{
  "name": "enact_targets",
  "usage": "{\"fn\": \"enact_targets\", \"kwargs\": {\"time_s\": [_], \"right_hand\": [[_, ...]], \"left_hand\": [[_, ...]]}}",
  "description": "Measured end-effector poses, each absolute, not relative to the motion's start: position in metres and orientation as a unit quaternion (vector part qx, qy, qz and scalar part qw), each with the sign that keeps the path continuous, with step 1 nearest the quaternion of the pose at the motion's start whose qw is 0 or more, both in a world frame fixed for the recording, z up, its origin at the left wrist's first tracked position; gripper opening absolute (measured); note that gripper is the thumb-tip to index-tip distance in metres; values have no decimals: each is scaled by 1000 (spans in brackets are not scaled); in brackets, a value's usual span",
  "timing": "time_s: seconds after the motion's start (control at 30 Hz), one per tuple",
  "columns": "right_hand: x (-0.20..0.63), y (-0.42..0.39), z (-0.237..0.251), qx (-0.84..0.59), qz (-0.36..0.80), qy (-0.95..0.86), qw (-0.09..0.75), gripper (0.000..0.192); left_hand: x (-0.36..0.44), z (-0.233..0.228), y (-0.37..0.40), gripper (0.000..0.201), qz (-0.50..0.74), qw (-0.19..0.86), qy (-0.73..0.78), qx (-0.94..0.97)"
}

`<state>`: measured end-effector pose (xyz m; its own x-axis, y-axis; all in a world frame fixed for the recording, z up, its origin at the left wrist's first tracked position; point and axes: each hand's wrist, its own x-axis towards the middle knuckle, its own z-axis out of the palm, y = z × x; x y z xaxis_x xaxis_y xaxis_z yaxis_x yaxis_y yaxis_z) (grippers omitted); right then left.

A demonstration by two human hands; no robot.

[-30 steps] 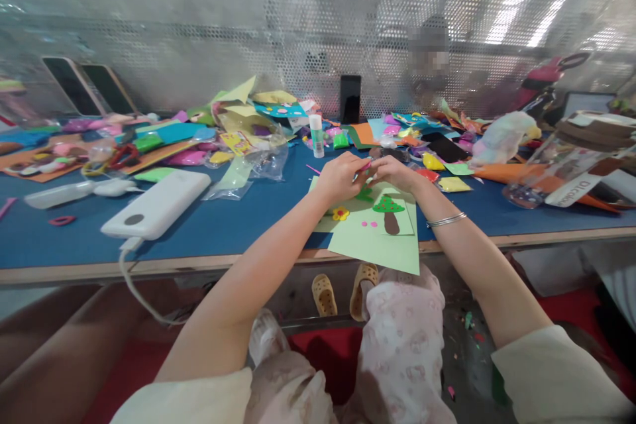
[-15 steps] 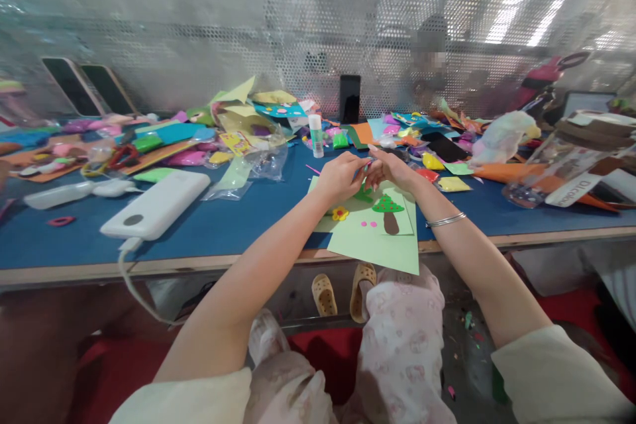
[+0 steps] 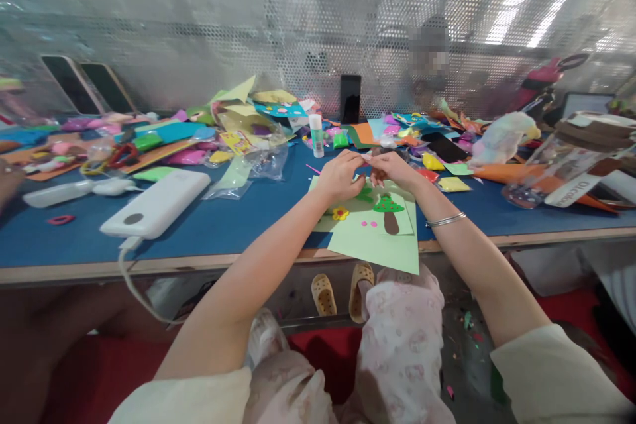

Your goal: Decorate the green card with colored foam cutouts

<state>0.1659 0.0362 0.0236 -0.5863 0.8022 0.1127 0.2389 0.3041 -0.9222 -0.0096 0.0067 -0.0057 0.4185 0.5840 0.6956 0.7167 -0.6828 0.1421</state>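
My left hand (image 3: 340, 175) and my right hand (image 3: 395, 171) meet fingertip to fingertip above a light green card (image 3: 375, 235) lying at the front edge of the blue table (image 3: 233, 222). Both pinch a tiny piece between them; it is too small to identify. The card carries a green foam tree with a brown trunk (image 3: 389, 212), a yellow flower (image 3: 340, 213), two pink dots and a green scrap (image 3: 366, 195) just under my fingers. A silver bangle (image 3: 446, 219) circles my right wrist.
A white power bank (image 3: 156, 204) with its cable lies left of me. A glue stick (image 3: 316, 135), a dark phone (image 3: 350, 99), foam and paper scraps, and plastic bags crowd the back. Behind the perforated screen sits another person (image 3: 430, 63). A clear jar (image 3: 566, 169) lies at right.
My fingertips have closed together and shifted slightly over the card. At the left, a person's arm has drawn back out of the lower left of the view.
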Motion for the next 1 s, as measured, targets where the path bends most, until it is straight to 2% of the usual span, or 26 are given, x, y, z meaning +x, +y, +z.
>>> {"fn": "enact_targets", "kwargs": {"time_s": [0.17,0.33,0.5,0.8,1.0], "right_hand": [[168,37,23,-339,492,-748,290,36],[169,33,24,-314,514,-757,253,29],[170,34,24,-319,511,-761,240,23],[171,36,23,-339,433,-792,266,32],[171,34,26,-337,422,-796,275,25]], "left_hand": [[-14,-7,16,49,-422,-9,-406,-810],[-20,-7,24,31,-452,-100,-430,-775],[-19,-8,27,35,-430,-181,-413,-782],[-19,-2,23,31,-480,-145,-425,-753],[-18,-2,22,35,-481,-205,-421,-741]]}}
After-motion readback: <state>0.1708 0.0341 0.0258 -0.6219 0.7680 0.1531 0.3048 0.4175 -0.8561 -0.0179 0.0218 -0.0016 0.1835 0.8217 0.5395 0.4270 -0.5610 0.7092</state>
